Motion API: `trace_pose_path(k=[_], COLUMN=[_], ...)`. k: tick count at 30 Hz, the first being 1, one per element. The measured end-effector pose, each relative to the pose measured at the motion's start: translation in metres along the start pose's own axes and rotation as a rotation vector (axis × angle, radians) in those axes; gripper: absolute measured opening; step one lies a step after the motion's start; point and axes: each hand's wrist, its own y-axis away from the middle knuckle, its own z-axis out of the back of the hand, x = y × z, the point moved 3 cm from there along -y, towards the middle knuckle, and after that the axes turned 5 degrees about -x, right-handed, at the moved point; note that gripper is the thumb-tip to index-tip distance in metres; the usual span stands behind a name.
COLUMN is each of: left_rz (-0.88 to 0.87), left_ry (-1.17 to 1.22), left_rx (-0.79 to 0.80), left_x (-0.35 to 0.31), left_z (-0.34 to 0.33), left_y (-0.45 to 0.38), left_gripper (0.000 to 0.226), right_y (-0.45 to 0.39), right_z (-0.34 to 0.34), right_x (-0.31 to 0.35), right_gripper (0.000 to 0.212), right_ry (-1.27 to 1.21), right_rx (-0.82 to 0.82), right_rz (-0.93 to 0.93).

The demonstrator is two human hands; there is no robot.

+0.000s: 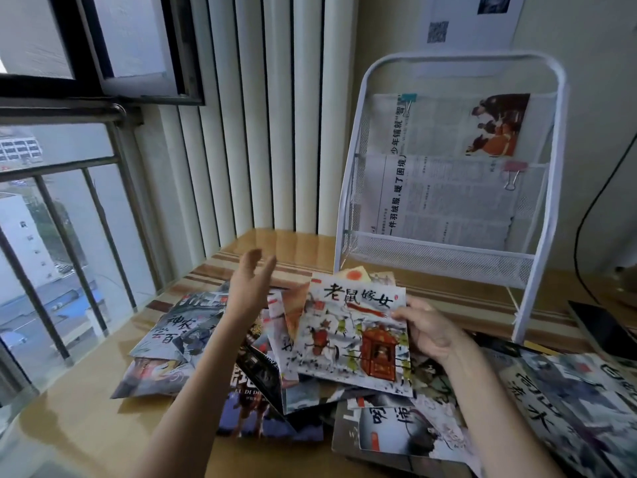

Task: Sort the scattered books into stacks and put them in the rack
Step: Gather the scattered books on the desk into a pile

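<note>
**Books lay scattered on the table before a white rack**

Books (193,343), thin and glossy with painted covers, lay heaped and overlapping across a smooth wooden table (86,408) beside a barred window (58,201). The left hand (250,288) hovered above the pile with fingers spread and relaxed, gripping nothing. Below it a dark cover (255,405) showed the letters "DI DO". To its right, the right hand (429,331) pinched the right edge of a picture book (351,336), lifted over the heap; its white cover carried a red sedan chair and the title 老鼠嫁女. Behind stood the rack (448,250), white metal tubing with rounded corners and mesh pockets, holding clipped newspapers (448,198). More grey, ink-painted books (568,408) spread at far right, near a dark flat device (603,329).
</note>
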Motion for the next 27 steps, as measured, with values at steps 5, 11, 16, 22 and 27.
trace_pose_path(k=[5,11,16,22,27], left_rz=[0.365,0.317,0.215,0.015,0.020], left_ry=[0.253,0.315,0.501,0.546,0.600], left_rx=[0.215,0.378,0.427,0.165,0.115], left_x=[0.025,0.001,-0.036,-0.078,-0.079], left_z=[-0.001,-0.010,-0.024,-0.023,-0.014], left_y=[0.034,0.048,0.048,0.037,0.022], left_gripper=[0.073,0.061,0.081,0.042,0.048], right_y=[0.000,0.005,0.005,0.027,-0.016], right_z=[0.009,0.009,-0.015,-0.034,0.005], right_x=[-0.008,-0.003,0.012,0.068,0.035], right_gripper=[0.032,0.024,0.049,0.052,0.054], right_ry=[-0.075,-0.149,0.099,0.231,0.867], right_rx=[-0.014,-0.104,-0.137,0.094,-0.160], right_rz=[0.096,0.164,0.282,0.417,0.212])
